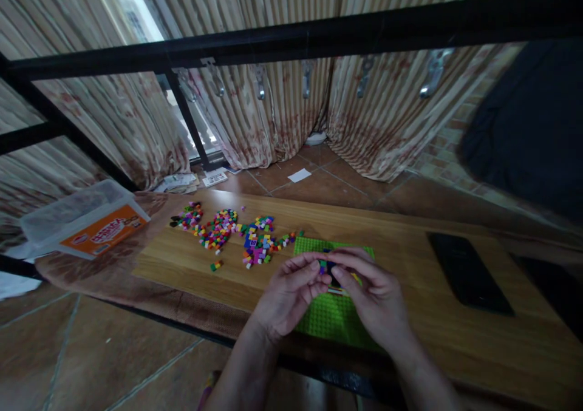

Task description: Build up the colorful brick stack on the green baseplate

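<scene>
A green studded baseplate (325, 317) lies on the wooden board (191, 265) in front of me. My left hand (289, 292) and my right hand (371, 292) meet above it, fingertips pinched together on a small cluster of tiny bricks (328, 269), dark with purple and yellow bits. What each finger grips is too small to separate. A scatter of several small multicoloured bricks (232, 232) spreads over the board to the left of the baseplate.
A clear plastic box with an orange label (86, 220) sits at the left on a brown cloth. A black phone (469, 271) lies on the board to the right. A black metal frame (291, 37) crosses overhead; curtains hang behind.
</scene>
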The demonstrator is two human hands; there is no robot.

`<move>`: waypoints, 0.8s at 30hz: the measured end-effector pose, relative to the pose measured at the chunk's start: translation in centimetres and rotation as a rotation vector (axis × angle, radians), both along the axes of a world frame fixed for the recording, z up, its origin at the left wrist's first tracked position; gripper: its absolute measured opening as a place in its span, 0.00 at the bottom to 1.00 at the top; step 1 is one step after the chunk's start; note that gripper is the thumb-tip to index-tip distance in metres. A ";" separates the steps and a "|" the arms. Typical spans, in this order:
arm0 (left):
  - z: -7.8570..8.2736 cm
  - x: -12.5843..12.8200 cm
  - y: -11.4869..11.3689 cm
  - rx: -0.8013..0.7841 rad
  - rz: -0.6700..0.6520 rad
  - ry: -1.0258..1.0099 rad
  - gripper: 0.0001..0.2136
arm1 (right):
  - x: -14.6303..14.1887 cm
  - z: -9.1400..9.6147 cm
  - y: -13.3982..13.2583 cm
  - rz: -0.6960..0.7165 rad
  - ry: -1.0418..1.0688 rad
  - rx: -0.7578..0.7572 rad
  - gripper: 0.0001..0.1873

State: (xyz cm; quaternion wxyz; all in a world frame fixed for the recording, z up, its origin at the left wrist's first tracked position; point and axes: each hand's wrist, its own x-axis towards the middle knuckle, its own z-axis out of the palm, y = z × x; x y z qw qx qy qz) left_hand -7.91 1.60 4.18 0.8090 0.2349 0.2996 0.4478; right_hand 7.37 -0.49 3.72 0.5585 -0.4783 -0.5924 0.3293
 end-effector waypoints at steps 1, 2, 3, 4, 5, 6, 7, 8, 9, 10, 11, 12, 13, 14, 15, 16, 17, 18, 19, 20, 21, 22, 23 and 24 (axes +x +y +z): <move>0.0 0.2 -0.1 -0.007 -0.009 -0.017 0.12 | -0.1 0.1 0.0 0.012 -0.014 0.012 0.10; -0.1 0.3 -0.2 -0.010 -0.016 -0.026 0.11 | -0.1 0.1 0.0 0.019 -0.027 0.023 0.11; -0.1 0.4 -0.2 -0.011 -0.021 -0.031 0.11 | 0.0 0.1 0.1 0.020 -0.039 0.034 0.11; -0.1 0.5 -0.3 -0.013 -0.023 -0.033 0.11 | 0.0 0.2 0.1 0.018 -0.048 0.046 0.11; -0.1 0.6 -0.3 -0.015 -0.022 -0.033 0.10 | 0.1 0.2 0.1 0.017 -0.055 0.057 0.11; -0.1 0.6 -0.3 -0.017 -0.022 -0.033 0.10 | 0.2 0.1 0.1 0.018 -0.061 0.068 0.11; -0.1 0.6 -0.4 -0.020 -0.022 -0.032 0.10 | 0.2 0.1 0.0 0.019 -0.065 0.076 0.10; -0.1 0.7 -0.4 -0.021 -0.026 -0.030 0.10 | 0.3 0.1 0.0 0.019 -0.070 0.084 0.10; -0.1 0.7 -0.4 -0.018 -0.032 -0.025 0.10 | 0.3 0.0 -0.1 0.018 -0.074 0.094 0.10; -0.1 0.8 -0.5 -0.010 -0.038 -0.019 0.10 | 0.3 0.0 -0.1 0.016 -0.079 0.105 0.10; -0.1 0.8 -0.5 0.002 -0.042 -0.010 0.10 | 0.3 -0.1 -0.2 0.008 -0.085 0.116 0.10; -0.2 0.9 -0.5 0.018 -0.047 0.001 0.10 | 0.2 -0.1 -0.2 -0.002 -0.092 0.125 0.10; -0.3 1.0 -0.6 0.036 -0.050 0.014 0.10 | 0.2 -0.2 -0.2 -0.016 -0.100 0.133 0.10; -0.3 1.1 -0.6 0.052 -0.053 0.027 0.10 | 0.2 -0.2 -0.2 -0.032 -0.109 0.139 0.10; -0.4 1.2 -0.6 0.066 -0.055 0.041 0.10 | 0.2 -0.3 -0.2 -0.048 -0.119 0.142 0.10; -0.5 1.2 -0.6 0.080 -0.059 0.056 0.11 | 0.2 -0.4 -0.2 -0.063 -0.127 0.145 0.09; -0.5 1.3 -0.6 0.092 -0.064 0.073 0.11 | 0.2 -0.5 -0.2 -0.078 -0.133 0.144 0.09; -0.6 1.3 -0.6 0.100 -0.069 0.093 0.12 | 0.3 -0.6 -0.1 -0.101 -0.135 0.140 0.08; -0.6 1.2 -0.6 0.102 -0.068 0.115 0.12 | 0.5 -0.7 0.0 -0.137 -0.129 0.134 0.07; -0.6 1.1 -0.5 0.096 -0.060 0.139 0.12 | 0.8 -0.9 0.1 -0.184 -0.113 0.122 0.05; -0.6 1.0 -0.4 0.083 -0.042 0.161 0.13 | 1.2 -1.0 0.3 -0.241 -0.089 0.106 0.05; -0.6 0.9 -0.3 0.062 -0.011 0.175 0.13 | 1.5 -1.1 0.4 -0.296 -0.059 0.079 0.05; -0.6 0.7 -0.1 0.038 0.028 0.184 0.13 | 1.9 -1.2 0.6 -0.344 -0.027 0.043 0.05; -0.6 0.5 0.0 0.013 0.069 0.188 0.13 | 2.3 -1.3 0.7 -0.379 0.001 0.002 0.06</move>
